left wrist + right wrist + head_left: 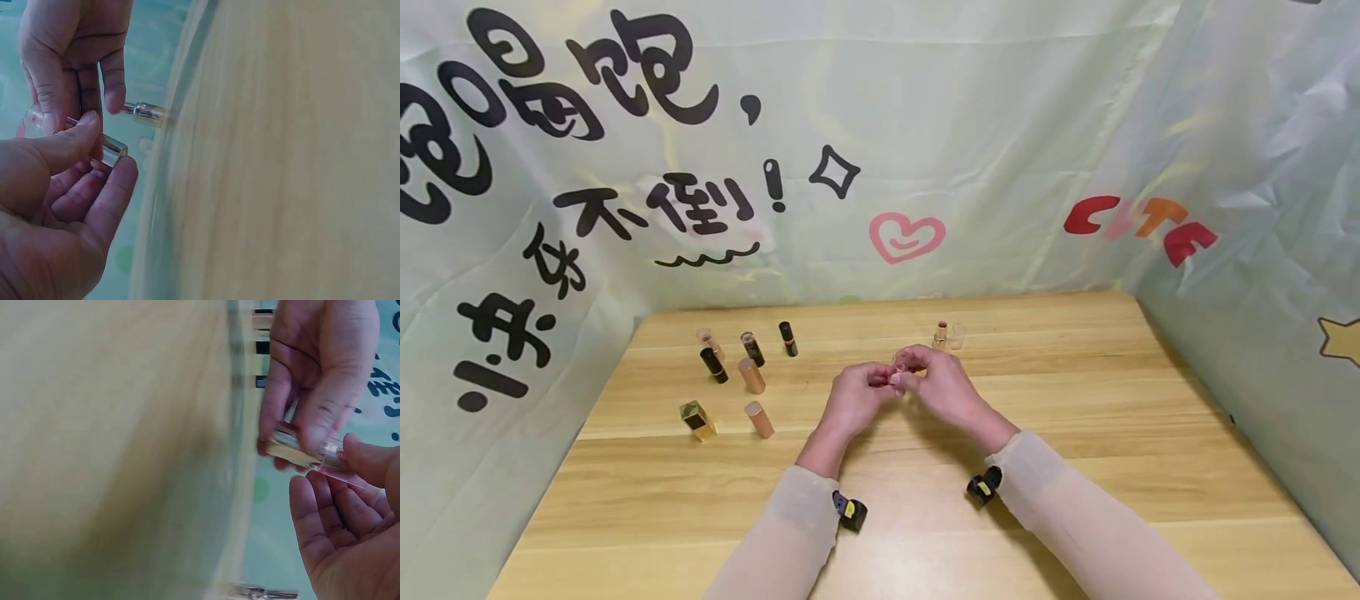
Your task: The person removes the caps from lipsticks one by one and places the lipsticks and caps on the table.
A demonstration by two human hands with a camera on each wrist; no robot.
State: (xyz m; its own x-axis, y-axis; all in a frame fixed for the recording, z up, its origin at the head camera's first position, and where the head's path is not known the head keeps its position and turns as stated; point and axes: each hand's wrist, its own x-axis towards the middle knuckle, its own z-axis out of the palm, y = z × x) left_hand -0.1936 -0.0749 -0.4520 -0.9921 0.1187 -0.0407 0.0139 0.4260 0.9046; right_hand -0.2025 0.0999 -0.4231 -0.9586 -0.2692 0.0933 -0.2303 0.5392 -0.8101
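Over the middle of the table, my left hand (856, 398) grips the shiny metallic base of a lipstick (114, 151). My right hand (946, 390) pinches its clear cap (337, 456) between thumb and fingers, at the lipstick's other end. The cap is around the upper part; whether it is fully seated I cannot tell. Just beyond the right hand stands an uncapped lipstick (940, 335) with a reddish tip, beside a clear cap (957, 336). In the left wrist view this standing lipstick (149, 114) appears behind the right hand's fingers.
To the left stand several closed lipsticks: black ones (787, 338), pinkish-tan ones (760, 420) and a gold one (698, 421). A printed cloth (1000, 150) hangs behind the wooden table (1075, 517) and along its sides.
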